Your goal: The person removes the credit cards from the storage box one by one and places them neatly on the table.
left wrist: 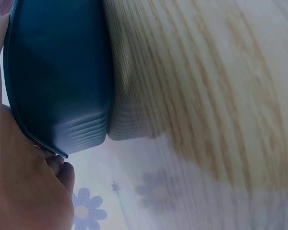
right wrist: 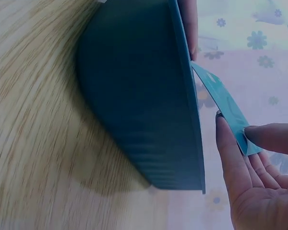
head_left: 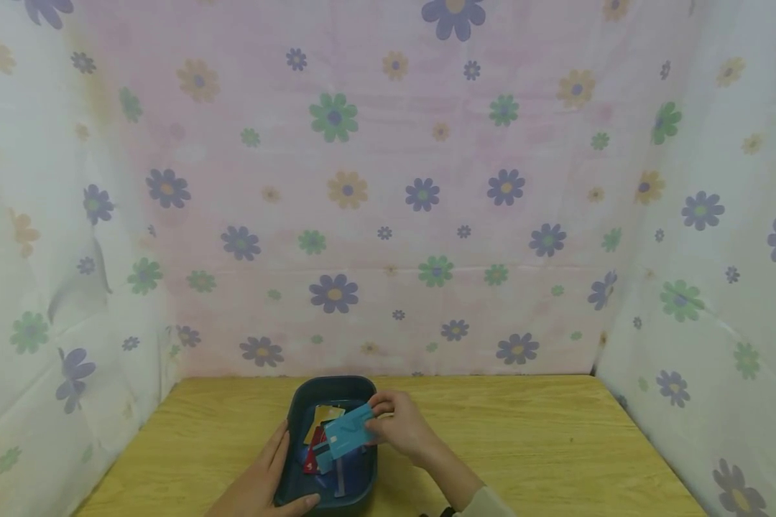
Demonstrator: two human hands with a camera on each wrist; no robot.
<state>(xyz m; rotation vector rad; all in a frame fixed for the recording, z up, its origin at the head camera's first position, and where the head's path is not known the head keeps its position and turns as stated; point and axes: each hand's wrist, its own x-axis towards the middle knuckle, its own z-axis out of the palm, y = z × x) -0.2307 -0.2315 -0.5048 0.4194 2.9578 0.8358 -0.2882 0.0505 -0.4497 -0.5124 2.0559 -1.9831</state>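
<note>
A dark blue plastic basin (head_left: 295, 459) with rounded corners stands on the table, several cards inside it. My left hand (head_left: 265, 470) holds the basin at its left side, fingers along the outer wall and thumb over the near rim. Between thumb and fingers, my right hand (head_left: 397, 427) pinches a light blue card (head_left: 348, 433) at its right end, tilted over the basin. In the right wrist view the same card (right wrist: 223, 103) shows above the rim. Below it lie a red card (head_left: 312, 461) and a yellowish card (head_left: 326, 413), partly covered.
The wood-grain table (head_left: 524, 438) extends to both sides of the basin. A flower-patterned cloth (head_left: 388, 215) hangs behind the table and along its left and right sides.
</note>
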